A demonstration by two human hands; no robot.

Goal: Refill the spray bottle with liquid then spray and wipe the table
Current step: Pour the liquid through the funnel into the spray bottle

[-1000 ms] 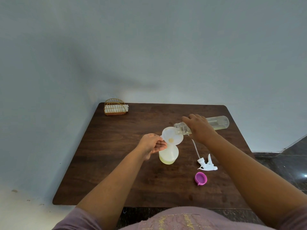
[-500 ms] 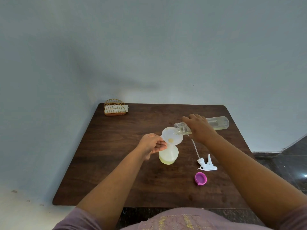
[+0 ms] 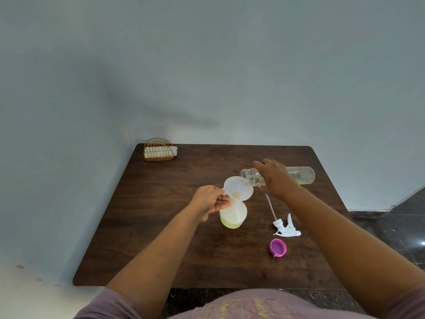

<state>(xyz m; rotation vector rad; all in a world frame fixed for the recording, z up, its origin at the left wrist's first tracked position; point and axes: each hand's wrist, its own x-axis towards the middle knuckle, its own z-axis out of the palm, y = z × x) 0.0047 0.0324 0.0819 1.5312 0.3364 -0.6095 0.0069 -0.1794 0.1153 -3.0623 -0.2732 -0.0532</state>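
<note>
a pale blue-grey wall (image 3: 207,65) fills the upper part of the head view, and below it stands a dark wooden table (image 3: 161,238) with rounded corners; dark tiled floor (image 3: 402,226) shows out beyond the right arm.

between the two hands stands the spray bottle (image 3: 233,215) — translucent, upright on the table, with yellowish liquid in its lower part. a white funnel (image 3: 238,188) sits in its neck, a small pool of liquid at the funnel's throat. the left hand (image 3: 210,201) pinches the funnel's rim on its left side, thumb on top and fingers curled beneath.

the right hand (image 3: 277,178) is curled round a clear refill bottle (image 3: 299,174) near its neck, gripping it from above. the bottle lies nearly level, its open mouth just over the funnel's right edge, a thin stream running down into the funnel; a little yellowish liquid remains along its lower side, away from the hand.

nearer the person than the right hand, and under the right forearm's inner side, a white trigger sprayer head (image 3: 286,227) lies on the table with its dip tube (image 3: 270,206) pointing up toward that hand. just nearer again lies a purple cap (image 3: 278,247), open side up.

well beyond the left hand, at the table's far corner, stands a gold wire holder (image 3: 158,149) with white napkins in it.
</note>
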